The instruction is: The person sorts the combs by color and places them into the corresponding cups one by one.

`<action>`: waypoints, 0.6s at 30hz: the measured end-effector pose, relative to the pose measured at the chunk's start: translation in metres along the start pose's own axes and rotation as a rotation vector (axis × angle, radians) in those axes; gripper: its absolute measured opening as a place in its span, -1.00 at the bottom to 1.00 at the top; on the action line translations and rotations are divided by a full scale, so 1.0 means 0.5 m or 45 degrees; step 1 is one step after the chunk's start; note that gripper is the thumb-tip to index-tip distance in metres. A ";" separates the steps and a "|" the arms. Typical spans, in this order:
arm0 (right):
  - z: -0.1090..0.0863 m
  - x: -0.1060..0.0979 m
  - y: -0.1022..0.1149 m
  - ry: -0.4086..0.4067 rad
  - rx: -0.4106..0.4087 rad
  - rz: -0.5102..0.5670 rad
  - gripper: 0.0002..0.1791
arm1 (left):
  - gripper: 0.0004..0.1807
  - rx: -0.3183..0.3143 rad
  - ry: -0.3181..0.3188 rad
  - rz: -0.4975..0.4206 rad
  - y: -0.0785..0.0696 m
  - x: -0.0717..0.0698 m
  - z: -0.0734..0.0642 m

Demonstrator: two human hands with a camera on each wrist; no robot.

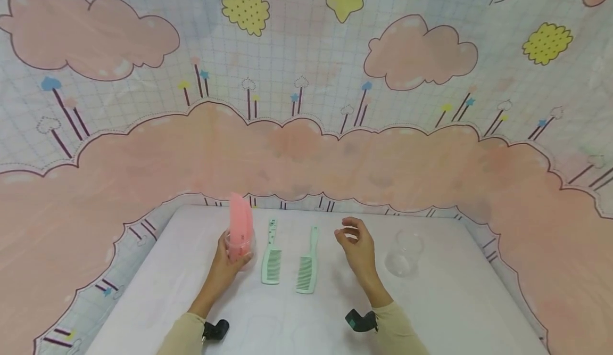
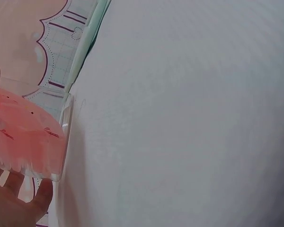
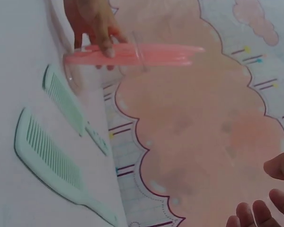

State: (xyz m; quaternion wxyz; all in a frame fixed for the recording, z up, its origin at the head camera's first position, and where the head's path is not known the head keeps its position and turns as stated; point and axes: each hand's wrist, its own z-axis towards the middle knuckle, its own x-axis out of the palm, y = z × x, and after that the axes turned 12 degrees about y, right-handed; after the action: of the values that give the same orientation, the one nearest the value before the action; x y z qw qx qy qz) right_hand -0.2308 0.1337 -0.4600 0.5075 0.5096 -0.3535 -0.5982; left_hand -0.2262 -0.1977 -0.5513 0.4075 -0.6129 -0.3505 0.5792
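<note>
My left hand [image 1: 226, 264] grips a clear plastic cup [image 1: 254, 248] at the left of the table, its thumb along the near side. Pink combs [image 1: 241, 219] stand in that cup and rise above its rim; in the left wrist view the combs [image 2: 28, 127] show dark print and teeth. To the right of the cup lie two pale green combs, one with a patterned handle [image 1: 271, 264] and one nearer the middle [image 1: 306, 275]. My right hand [image 1: 360, 248] hovers over the table right of the green combs, fingers loosely bent, nothing between them.
A second clear cup [image 1: 402, 262] stands on the white table [image 1: 455, 302] to the right of my right hand. Behind the table hangs a cloth [image 1: 306, 153] printed with clouds and stars.
</note>
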 end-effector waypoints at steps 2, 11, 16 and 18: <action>-0.011 -0.012 0.014 0.019 0.022 0.006 -0.63 | 0.12 -0.010 0.002 -0.008 0.001 0.001 0.000; -0.021 -0.081 -0.037 0.017 -0.041 0.039 -0.54 | 0.11 0.014 0.011 -0.008 -0.003 0.001 0.001; -0.035 -0.123 -0.038 -0.045 -0.079 0.003 -0.48 | 0.11 0.028 0.007 -0.016 -0.001 0.000 -0.001; -0.038 -0.137 -0.040 -0.094 -0.115 -0.034 -0.47 | 0.11 0.027 0.009 -0.017 -0.002 -0.001 -0.002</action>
State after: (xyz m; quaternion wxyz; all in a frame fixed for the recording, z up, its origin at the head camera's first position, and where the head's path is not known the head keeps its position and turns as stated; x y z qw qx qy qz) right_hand -0.2196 0.2066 -0.4661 0.5087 0.4683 -0.3378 -0.6386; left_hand -0.2254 -0.1980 -0.5504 0.4189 -0.6081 -0.3471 0.5781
